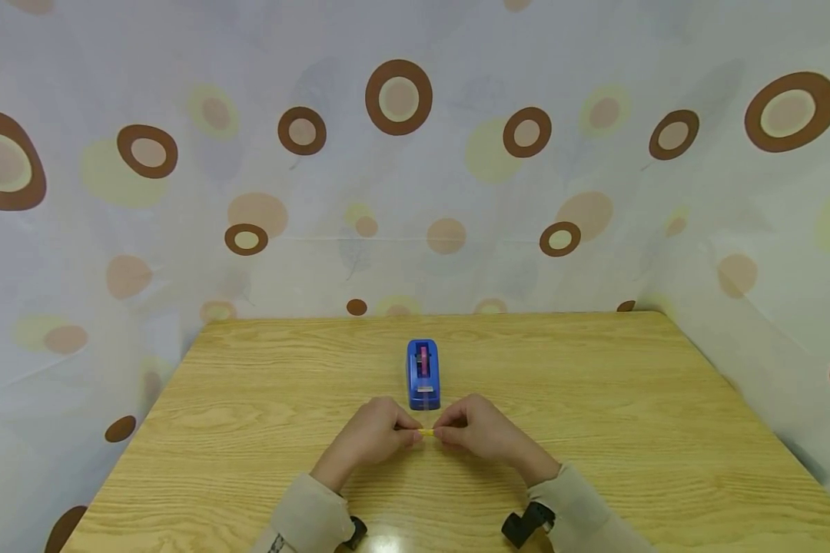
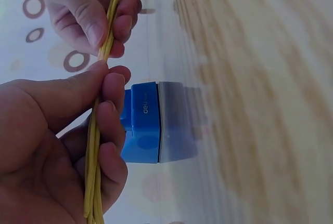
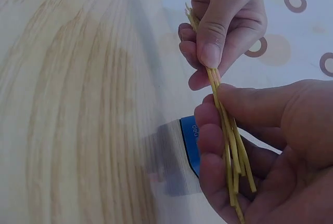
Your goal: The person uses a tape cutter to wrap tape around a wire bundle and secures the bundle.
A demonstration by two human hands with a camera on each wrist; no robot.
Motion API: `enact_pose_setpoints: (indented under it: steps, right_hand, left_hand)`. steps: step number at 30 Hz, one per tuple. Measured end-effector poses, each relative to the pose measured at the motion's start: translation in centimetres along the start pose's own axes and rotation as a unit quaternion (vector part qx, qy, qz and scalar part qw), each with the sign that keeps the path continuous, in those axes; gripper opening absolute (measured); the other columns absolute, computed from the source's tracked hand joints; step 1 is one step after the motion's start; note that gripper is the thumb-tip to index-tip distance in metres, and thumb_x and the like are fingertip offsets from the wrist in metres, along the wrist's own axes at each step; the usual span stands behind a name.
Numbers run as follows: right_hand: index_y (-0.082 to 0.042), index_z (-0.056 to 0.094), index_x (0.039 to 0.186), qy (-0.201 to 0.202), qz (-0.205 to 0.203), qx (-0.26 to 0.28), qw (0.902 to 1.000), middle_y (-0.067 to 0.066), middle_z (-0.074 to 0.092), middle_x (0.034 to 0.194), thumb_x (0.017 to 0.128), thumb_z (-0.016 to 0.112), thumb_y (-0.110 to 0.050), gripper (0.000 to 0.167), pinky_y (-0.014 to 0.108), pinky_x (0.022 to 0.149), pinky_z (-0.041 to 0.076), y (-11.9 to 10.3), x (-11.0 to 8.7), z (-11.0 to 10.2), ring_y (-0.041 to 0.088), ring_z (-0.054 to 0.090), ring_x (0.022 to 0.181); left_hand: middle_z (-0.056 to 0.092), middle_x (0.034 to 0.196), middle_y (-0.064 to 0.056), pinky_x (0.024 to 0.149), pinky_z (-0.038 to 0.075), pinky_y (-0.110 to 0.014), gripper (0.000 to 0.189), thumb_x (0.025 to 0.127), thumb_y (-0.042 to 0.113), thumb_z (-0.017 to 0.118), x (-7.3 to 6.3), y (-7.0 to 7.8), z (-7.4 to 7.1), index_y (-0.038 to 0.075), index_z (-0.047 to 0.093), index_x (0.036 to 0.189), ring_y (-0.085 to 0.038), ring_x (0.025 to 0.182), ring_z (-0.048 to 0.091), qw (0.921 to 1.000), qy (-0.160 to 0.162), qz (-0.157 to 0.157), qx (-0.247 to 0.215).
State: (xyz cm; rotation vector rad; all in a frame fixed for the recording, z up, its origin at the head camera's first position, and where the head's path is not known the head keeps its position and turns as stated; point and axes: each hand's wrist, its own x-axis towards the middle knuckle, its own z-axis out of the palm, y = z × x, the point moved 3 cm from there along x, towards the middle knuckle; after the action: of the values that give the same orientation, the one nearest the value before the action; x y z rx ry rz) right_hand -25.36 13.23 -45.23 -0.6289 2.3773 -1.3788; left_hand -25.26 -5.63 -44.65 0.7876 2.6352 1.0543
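Note:
Both hands hold a small bundle of thin yellow sticks (image 1: 426, 432) level in front of the blue tape dispenser (image 1: 413, 384). My left hand (image 1: 376, 434) pinches it between thumb and index finger. My right hand (image 1: 487, 430) grips the bundle from the other side, and only a short stretch shows between the fingertips. In the left wrist view, loose stick ends (image 2: 93, 156) run along the left palm. Uneven ends (image 3: 237, 156) lie across the right palm in the right wrist view. A pinkish band of the bundle (image 3: 214, 76) shows between the two thumbs.
The dispenser carries a pink-cored tape roll (image 1: 424, 361) and stands just beyond the fingertips, its cutter end toward the hands. Beneath lies a wood-grain table (image 1: 263, 384). A patterned cloth (image 1: 415, 184) hangs behind and at the sides. Each wrist wears a black camera (image 1: 526, 525).

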Motion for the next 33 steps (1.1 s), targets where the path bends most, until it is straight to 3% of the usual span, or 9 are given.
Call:
enact_pose_setpoints:
  steps: [7,16,28,33]
  right_hand:
    - [-0.007,0.079,0.091,0.027,-0.017,-0.029,0.9991,0.001,0.071,0.087,0.092,0.070,-0.009,0.009,0.027,0.060,0.049,-0.20,0.04,0.00,0.014,0.059,0.073]
    - [-0.012,0.079,0.089,0.064,-0.020,-0.046,0.9967,-0.003,0.072,0.089,0.089,0.074,-0.011,0.005,0.031,0.071,0.052,-0.30,0.11,0.00,0.013,0.063,0.084]
    - [-0.012,0.079,0.089,0.079,-0.021,-0.049,0.9955,-0.003,0.072,0.087,0.087,0.076,-0.009,0.005,0.030,0.068,0.052,-0.30,0.08,0.01,0.013,0.063,0.080]
    - [-0.010,0.079,0.089,0.068,-0.023,-0.040,0.9966,-0.003,0.072,0.086,0.087,0.076,-0.009,0.004,0.029,0.067,0.052,-0.21,0.17,-0.04,0.014,0.063,0.079]
  left_hand:
    - [0.073,0.097,0.008,0.076,0.052,-0.030,0.012,0.091,0.020,0.072,-0.18,-0.22,-0.32,0.018,0.081,0.100,-0.006,0.088,0.063,0.9996,-0.013,-0.019,0.015]
    - [0.056,0.059,0.005,0.051,0.035,-0.024,0.028,0.099,0.023,0.062,-0.23,-0.44,-0.61,0.016,0.074,0.075,-0.006,0.051,0.042,0.9987,-0.027,-0.020,0.038]
    - [0.051,0.056,0.008,0.050,0.031,-0.022,0.029,0.097,0.018,0.065,0.07,-0.77,-0.38,0.010,0.071,0.069,-0.005,0.050,0.037,0.9999,-0.014,0.002,0.008]
    - [0.056,0.061,0.009,0.052,0.035,-0.021,0.019,0.094,0.014,0.068,-0.01,-0.71,-0.40,0.010,0.077,0.077,-0.004,0.054,0.042,1.0000,-0.002,-0.002,0.002]
